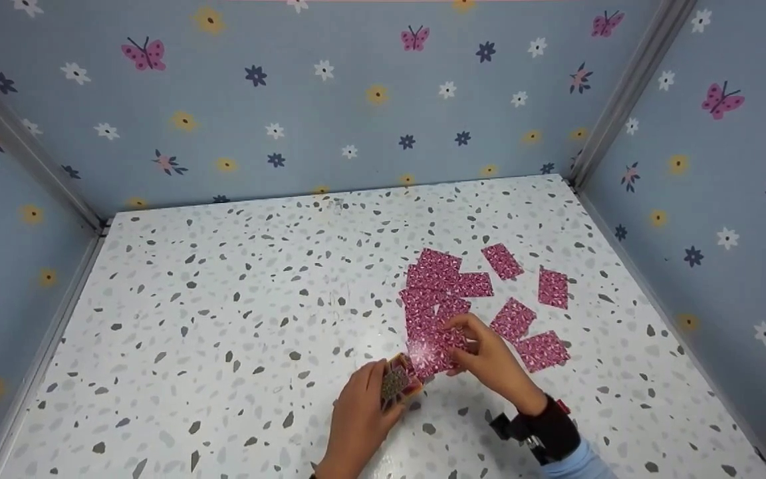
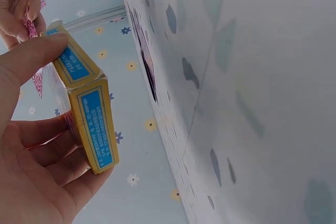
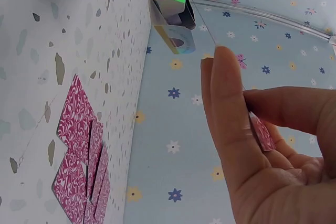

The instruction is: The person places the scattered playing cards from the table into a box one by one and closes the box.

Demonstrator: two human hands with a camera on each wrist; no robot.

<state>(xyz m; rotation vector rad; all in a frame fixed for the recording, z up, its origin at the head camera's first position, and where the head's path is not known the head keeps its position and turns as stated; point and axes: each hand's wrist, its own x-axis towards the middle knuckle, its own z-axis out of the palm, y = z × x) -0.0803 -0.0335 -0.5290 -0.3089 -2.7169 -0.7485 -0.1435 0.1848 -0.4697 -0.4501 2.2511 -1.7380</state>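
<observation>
Two hands are busy: the left hand grips the card box, the right hand pinches a pink card at the box's one o'clock. Held askew, that card could snag the open flap and crease.

Tbh can't read the tiny print on my box; my left hand hides part of it. Head view crops my blue sleeve at 5 o'clock.
</observation>
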